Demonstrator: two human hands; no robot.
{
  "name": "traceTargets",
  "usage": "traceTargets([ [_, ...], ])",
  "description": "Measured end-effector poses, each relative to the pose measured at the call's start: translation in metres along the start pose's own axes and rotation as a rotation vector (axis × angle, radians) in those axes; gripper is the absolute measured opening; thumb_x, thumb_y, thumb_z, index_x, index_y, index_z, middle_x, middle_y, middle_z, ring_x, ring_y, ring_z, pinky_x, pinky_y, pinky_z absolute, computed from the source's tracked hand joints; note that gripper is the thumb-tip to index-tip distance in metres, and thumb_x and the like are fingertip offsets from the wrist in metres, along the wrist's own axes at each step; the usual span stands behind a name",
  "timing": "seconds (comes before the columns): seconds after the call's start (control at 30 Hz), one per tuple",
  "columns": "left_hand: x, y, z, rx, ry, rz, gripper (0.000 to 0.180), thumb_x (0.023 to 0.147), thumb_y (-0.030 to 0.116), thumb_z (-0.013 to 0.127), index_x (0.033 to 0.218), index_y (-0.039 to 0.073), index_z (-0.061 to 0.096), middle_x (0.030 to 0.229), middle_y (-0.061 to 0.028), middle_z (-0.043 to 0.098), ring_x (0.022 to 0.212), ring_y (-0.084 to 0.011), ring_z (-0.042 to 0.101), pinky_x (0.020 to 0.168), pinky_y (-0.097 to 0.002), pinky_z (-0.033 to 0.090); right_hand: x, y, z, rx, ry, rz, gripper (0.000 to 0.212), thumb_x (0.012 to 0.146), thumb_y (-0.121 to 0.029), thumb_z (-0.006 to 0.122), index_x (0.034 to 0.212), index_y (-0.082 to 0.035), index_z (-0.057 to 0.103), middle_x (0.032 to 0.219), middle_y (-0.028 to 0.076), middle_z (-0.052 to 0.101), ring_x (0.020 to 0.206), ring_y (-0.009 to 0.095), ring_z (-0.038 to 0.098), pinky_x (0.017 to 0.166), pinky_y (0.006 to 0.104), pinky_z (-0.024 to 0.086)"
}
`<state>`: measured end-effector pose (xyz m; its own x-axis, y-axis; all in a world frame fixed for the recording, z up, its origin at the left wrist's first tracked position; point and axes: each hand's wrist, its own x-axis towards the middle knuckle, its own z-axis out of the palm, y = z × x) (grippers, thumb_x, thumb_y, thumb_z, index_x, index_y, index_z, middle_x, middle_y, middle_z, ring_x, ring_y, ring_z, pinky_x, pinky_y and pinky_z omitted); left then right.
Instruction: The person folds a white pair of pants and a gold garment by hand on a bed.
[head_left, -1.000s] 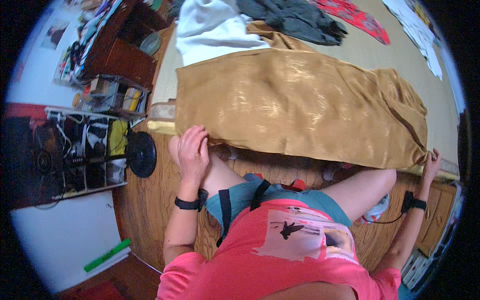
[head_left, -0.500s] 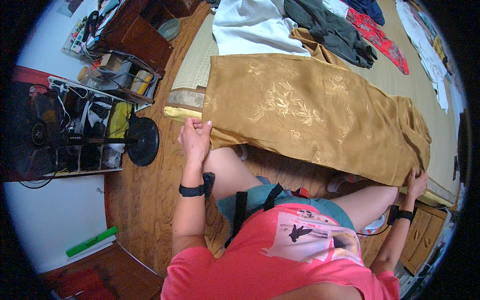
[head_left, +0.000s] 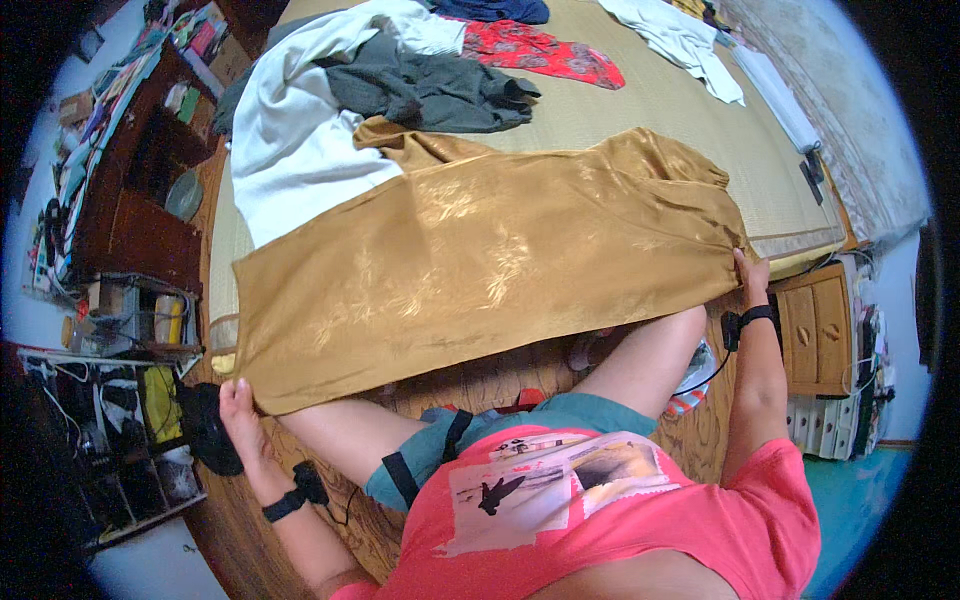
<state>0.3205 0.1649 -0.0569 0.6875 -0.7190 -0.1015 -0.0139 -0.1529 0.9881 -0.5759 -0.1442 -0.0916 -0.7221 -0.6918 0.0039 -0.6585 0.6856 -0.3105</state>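
Note:
A shiny gold-brown satin garment (head_left: 430, 260) with a pale leaf pattern is stretched across the near edge of the bed and over my lap. My left hand (head_left: 240, 408) pinches its near left corner, beside my knee. At the other end, my right hand (head_left: 752, 275) grips the gathered right side, fingers partly hidden by cloth. Part of the gold fabric bunches behind the flat panel, touching a white garment (head_left: 290, 150) and a dark grey garment (head_left: 430, 90).
The bed is covered with a woven mat (head_left: 570, 115). Farther back lie a red patterned cloth (head_left: 545, 55) and another white garment (head_left: 685, 55). A black fan base (head_left: 210, 428) and a shelf rack (head_left: 110, 440) stand at left. A wooden drawer unit (head_left: 815, 330) stands at right.
The view has turned to the right. My left hand still holds the garment's left corner, now lower and nearer to me, and the fabric slants more. My right hand keeps its grip.

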Motion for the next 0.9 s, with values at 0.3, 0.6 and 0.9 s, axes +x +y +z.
traceTargets([
  [0.3, -0.024, 0.025, -0.029, -0.024, 0.032, -0.142, 0.027, 0.104, 0.026, 0.055, 0.112, 0.0, 0.059, 0.106, -0.0077, 0.065, 0.094, -0.0185, 0.063, 0.085, -0.0341, 0.051, 0.021, 0.015, -0.015, 0.794, -0.524, 0.069, 0.014, 0.088, -0.015, 0.069, 0.096, -0.003, 0.067, 0.087, 0.006, 0.069, 0.066, 0.02, 0.063, 0.064, 0.0337, 0.051],
  [0.6, -0.068, -0.067, -0.164, 0.516, -0.188, -0.223, 0.02, 0.095, 0.023, 0.067, 0.09, 0.008, 0.055, 0.086, 0.0009, 0.055, 0.081, -0.0121, 0.05, 0.076, -0.0283, 0.044, 0.0, 0.115, -0.035, 0.362, -0.197, -0.021, 0.015, 0.083, -0.015, 0.071, 0.09, -0.002, 0.068, 0.077, 0.006, 0.064, 0.068, 0.02, 0.06, 0.061, 0.0359, 0.046],
  [0.9, -0.024, 0.059, 0.054, 0.936, -0.063, 0.307, 0.026, 0.095, 0.015, 0.065, 0.112, -0.003, 0.061, 0.101, -0.0127, 0.068, 0.093, -0.0213, 0.063, 0.087, -0.0326, 0.049, -0.182, -0.158, -0.048, 0.646, -0.295, -1.085, 0.033, 0.081, 0.01, 0.055, 0.107, -0.004, 0.07, 0.109, 0.009, 0.07, 0.102, 0.022, 0.066, 0.086, 0.0312, 0.053],
])
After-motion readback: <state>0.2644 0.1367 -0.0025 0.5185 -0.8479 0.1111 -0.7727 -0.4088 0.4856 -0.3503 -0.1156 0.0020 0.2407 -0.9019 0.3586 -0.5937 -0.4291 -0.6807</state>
